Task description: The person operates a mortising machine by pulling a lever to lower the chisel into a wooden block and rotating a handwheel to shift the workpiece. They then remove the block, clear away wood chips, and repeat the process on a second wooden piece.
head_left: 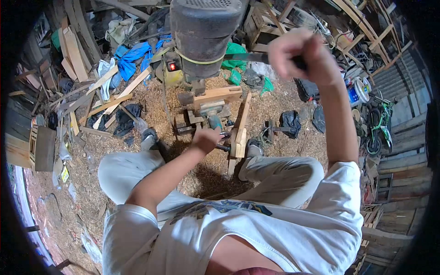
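My right hand is raised at the upper right, blurred, its fingers wrapped round the dark handle of a long flat-bladed tool. The grey blade points left, in front of the black drum-shaped container. Low in the middle, my left hand is closed beside a teal-green vise. A dark rod-like piece shows at its fingertips; what the fingers hold is partly hidden. Just beyond the vise, a light wooden block lies crosswise. To the right of that hand stands a long wooden piece.
The black container with a yellow band stands ahead, beside a red-lit switch. Wood shavings cover the ground. Boards and black plastic bags lie left. A green bicycle stands right.
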The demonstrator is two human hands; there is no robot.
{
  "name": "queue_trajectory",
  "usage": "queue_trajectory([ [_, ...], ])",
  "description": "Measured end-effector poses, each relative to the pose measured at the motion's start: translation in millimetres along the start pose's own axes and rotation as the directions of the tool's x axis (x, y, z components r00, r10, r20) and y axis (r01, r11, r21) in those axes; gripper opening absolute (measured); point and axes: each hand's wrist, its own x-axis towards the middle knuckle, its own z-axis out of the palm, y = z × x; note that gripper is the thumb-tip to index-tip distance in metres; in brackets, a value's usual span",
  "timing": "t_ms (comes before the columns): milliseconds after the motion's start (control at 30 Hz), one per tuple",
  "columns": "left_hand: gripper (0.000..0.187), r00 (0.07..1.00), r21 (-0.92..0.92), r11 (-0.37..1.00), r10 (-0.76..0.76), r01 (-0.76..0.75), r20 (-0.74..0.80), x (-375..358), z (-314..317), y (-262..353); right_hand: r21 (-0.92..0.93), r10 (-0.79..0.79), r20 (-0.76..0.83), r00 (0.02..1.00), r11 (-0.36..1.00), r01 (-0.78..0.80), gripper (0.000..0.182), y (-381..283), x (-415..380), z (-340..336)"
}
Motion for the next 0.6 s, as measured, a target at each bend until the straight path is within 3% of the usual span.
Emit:
queue_trajectory([
  [67, 0.037, 0.999, 0.022, 1.0, -0.023, 0.022, 0.049, 4, -7, 2, 0.214, -0.099, -0.37, 0.924, 0.959, 0.188, 0.078, 26, -8, 22],
  [100, 0.037, 0.998, 0.02, 0.999, -0.026, 0.025, 0.051, 6, -12, 0, 0.15, -0.112, -0.654, 0.749, 0.95, 0.274, 0.073, 35, -10, 47],
  [133, 0.036, 0.994, -0.012, 0.999, -0.032, 0.033, 0.106, 7, -17, 0, 0.126, -0.081, -0.808, 0.583, 0.944, 0.306, 0.068, 39, -22, 85],
  [167, 0.035, 0.986, -0.042, 0.998, -0.038, 0.046, 0.16, 6, -19, 0, 0.014, -0.338, -0.803, 0.491, 0.813, 0.582, 0.067, 62, -24, 111],
  [200, 0.035, 0.989, -0.039, 0.997, -0.053, 0.059, 0.14, 11, -16, -2, -0.113, -0.325, -0.914, 0.245, 0.78, 0.616, 0.067, 70, -22, 147],
  [233, 0.035, 0.995, -0.053, 0.998, -0.019, 0.025, 0.097, 8, -12, -4, -0.099, -0.399, -0.864, 0.308, 0.734, 0.672, 0.066, 66, -27, 159],
  [300, 0.034, 0.999, -0.069, 0.997, 0.026, -0.024, 0.026, -1, -6, -6, -0.107, -0.387, -0.868, 0.311, 0.758, 0.644, 0.062, 65, -30, 165],
  [467, 0.035, 0.996, -0.004, 1.0, -0.011, 0.012, 0.087, 3, -16, 2, -0.102, -0.375, -0.856, 0.355, 0.796, 0.597, 0.062, 68, -31, 145],
  [533, 0.036, 0.996, -0.007, 1.0, -0.027, 0.027, 0.088, 3, -18, 3, -0.066, -0.387, -0.793, 0.471, 0.823, 0.565, 0.058, 61, -24, 125],
  [600, 0.036, 0.997, -0.016, 0.999, -0.03, 0.031, 0.072, 2, -16, 2, 0.039, -0.347, -0.869, 0.354, 0.664, 0.747, 0.049, 67, -9, 100],
])
